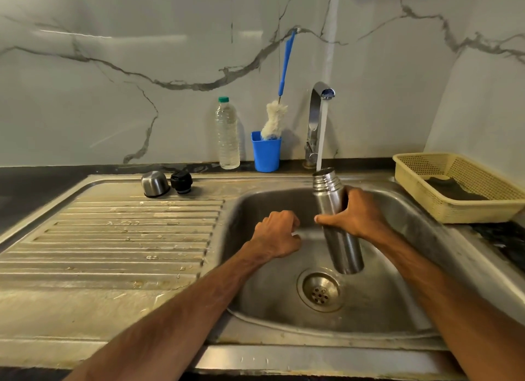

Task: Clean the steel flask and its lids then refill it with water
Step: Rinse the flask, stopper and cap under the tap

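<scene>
The open steel flask is held almost upright over the sink basin, with my right hand gripping its middle. Its mouth sits under the tap, and a stream of water runs into it. My left hand hovers over the basin to the left of the flask, fingers curled, holding nothing that I can see. On the draining board at the back lie the steel cup lid, mouth down, and the black stopper lid beside it.
A clear plastic water bottle and a blue cup with a blue-handled bottle brush stand against the marble wall. A yellow plastic basket with a dark cloth sits right of the sink. The drain lies below the flask.
</scene>
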Tool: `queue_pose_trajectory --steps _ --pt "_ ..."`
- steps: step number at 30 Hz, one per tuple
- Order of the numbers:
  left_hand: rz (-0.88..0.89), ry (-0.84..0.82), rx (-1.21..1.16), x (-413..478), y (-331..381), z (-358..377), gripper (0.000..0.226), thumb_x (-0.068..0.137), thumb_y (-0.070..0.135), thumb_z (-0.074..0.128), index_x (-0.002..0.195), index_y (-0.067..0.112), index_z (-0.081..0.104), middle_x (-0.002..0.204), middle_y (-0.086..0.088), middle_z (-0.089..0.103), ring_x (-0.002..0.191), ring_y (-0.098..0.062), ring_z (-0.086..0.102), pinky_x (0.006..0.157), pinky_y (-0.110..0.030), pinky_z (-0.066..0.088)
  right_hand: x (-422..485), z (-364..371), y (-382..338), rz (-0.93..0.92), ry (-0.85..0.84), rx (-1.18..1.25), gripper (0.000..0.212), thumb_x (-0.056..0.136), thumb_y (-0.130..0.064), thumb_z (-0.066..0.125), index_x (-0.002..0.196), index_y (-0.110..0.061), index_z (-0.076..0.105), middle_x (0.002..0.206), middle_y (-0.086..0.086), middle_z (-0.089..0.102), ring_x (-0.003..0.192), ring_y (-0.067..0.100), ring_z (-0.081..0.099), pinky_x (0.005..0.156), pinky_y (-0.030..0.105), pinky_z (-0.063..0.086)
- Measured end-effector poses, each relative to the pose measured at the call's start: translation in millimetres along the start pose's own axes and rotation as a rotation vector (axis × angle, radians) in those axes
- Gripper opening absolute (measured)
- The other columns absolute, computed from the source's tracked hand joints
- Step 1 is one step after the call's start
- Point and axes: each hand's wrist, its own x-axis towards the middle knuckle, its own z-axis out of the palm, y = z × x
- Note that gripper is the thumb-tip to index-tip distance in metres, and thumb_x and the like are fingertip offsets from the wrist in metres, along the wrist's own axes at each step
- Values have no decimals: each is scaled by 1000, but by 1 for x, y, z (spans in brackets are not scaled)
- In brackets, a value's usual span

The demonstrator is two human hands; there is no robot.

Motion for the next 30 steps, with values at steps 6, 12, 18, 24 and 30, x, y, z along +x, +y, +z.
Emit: queue_pose_trajectory --steps 6,12,18,24,30 --pt "-5 -8 -17 -1 2 0 44 84 28 73 126 23 60 122 5 65 114 -17 61 98 -44 54 -3 2 0 17 -50 -89 65 64 -35 93 116 -14 58 111 7 67 87 17 59 80 31 52" --pt "1 -6 -24 -1 2 -1 45 86 26 73 128 21 58 123 3 65 113 -17 62 98 -42 54 -5 8 -2 45 -82 -98 64 66 -33 92 117 -14 58 113 9 66 85 16 56 76 29 47" --pt "5 -16 -10 1 2 0 46 86 26 72 130 21 57 124 3 65 116 -18 60 100 -43 53 -5 2 -7 23 -15 -71 61 66 -35 92 113 -15 59 106 4 66 83 14 58 72 27 46" --pt "12 6 -16 0 0 0 47 85 26 72 130 21 57 122 4 65 113 -18 61 97 -43 54 -4 -1 -1 22 -102 -204 64 63 -45 91 109 -18 56 104 3 65 86 17 61 76 31 53" --pt "14 -9 -49 2 1 1 48 86 25 73 130 21 56 121 3 66 113 -17 61 98 -44 54 -2 -7 11 82 -224 -52 83 60 -47 91 127 -16 52 107 5 64 86 18 65 71 34 58"
